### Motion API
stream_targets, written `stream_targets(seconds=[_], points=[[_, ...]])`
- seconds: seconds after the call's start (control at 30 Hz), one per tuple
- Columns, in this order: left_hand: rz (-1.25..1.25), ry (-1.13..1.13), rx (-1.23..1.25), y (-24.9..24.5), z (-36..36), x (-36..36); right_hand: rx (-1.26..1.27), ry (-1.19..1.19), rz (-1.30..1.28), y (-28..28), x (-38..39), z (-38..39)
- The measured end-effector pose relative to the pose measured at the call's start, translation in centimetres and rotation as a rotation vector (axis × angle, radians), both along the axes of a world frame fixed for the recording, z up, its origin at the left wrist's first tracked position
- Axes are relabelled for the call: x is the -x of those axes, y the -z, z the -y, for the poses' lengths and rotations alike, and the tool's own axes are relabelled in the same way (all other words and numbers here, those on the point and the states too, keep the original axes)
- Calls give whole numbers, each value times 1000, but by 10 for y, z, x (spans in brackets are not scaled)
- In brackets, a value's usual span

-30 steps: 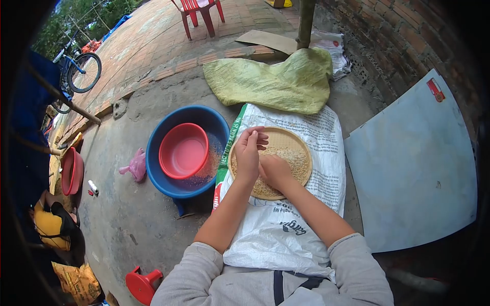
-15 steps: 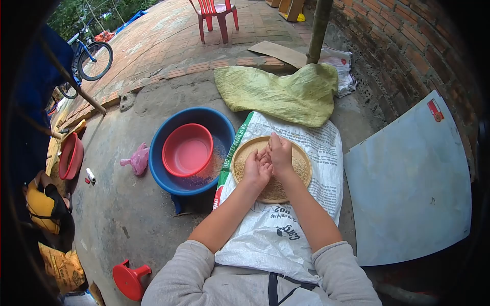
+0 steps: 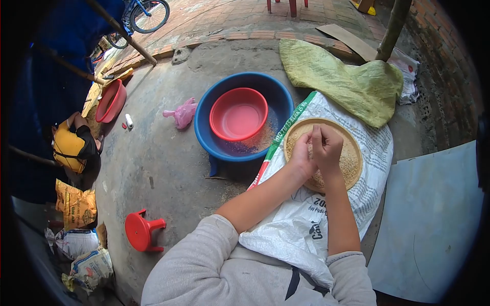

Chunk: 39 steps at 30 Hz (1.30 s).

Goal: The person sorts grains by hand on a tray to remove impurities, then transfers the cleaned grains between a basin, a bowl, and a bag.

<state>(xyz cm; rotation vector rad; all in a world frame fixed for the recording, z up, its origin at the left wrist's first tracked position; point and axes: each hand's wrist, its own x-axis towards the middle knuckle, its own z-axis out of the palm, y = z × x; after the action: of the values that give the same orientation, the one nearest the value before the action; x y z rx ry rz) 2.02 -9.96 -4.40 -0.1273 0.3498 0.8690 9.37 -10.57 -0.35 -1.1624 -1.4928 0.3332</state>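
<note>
A round woven tray [image 3: 357, 173] holds a spread of pale tan grain [image 3: 348, 162], probably rice, on my lap. Above it my left hand [image 3: 303, 159] is cupped palm up, with some of the grain seemingly in its palm. My right hand [image 3: 327, 145] is against the left one, its fingers bent and pressed together at the tips; whatever they pinch is too small to make out. Under the tray lies a white printed sack [image 3: 365, 204] with a green edge, draped over my legs.
Left of the tray, a red basin [image 3: 239, 115] sits inside a larger blue basin [image 3: 204, 132] with scattered grain. Nearby are a pink plastic bag [image 3: 182, 113], a red stool [image 3: 140, 232] and a yellow-green sack [image 3: 339, 76]. A pale board [image 3: 429, 219] stands at right; another person [image 3: 71, 148] crouches far left.
My view has swung left, so the tray and basins appear farther right in the picture. Both hands stay together over the tray; the right fingers now pinch above the left palm.
</note>
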Motion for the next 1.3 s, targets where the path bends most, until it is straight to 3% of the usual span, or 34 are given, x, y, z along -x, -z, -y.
stream_targets(seconds=[0.17,0.2,0.23,0.27,0.3,0.37,0.4,0.57,0.63,0.67,0.73,0.8,0.87,0.93,1.0,1.07,1.2,1.3], points=[[31,-226,-365,10,4,-2,-57,-43,96,0,-2,2],[27,-229,-363,113,-14,-18,-71,-44,115,0,-3,2],[256,-304,92,212,-23,-32,-85,-45,135,-1,-3,2],[480,-369,552,278,-99,9,-82,-49,134,-1,-4,2],[481,-372,554,218,-22,-35,-91,-31,150,0,-6,1],[-46,62,-90,5,2,-8,-99,-18,166,-1,-11,-1],[-49,59,-88,-6,5,-8,-100,-5,213,-1,-13,-2],[-479,65,86,-17,3,-9,-7,-5,287,4,-31,-8],[-491,55,16,4,-7,-4,367,-16,2,9,-37,-8],[-501,47,-56,16,-12,-3,369,-18,3,13,-42,-8],[-546,37,-54,2,-14,-1,396,-5,285,24,-53,-9],[-592,28,-51,-3,-17,3,435,-28,399,45,-58,-8],[-509,56,-63,-2,-20,7,472,-52,514,61,-58,-7],[-433,78,-20,-2,-25,11,817,-100,597,65,-48,-4],[-360,101,21,-1,-33,20,797,-104,668,75,-43,-5],[-29,114,136,-1,-46,35,772,-109,738,79,-41,-6],[47,-102,164,-4,-76,78,776,-95,709,77,-38,-7],[-35,-308,167,14,-106,122,768,-88,708,78,-38,-8]])
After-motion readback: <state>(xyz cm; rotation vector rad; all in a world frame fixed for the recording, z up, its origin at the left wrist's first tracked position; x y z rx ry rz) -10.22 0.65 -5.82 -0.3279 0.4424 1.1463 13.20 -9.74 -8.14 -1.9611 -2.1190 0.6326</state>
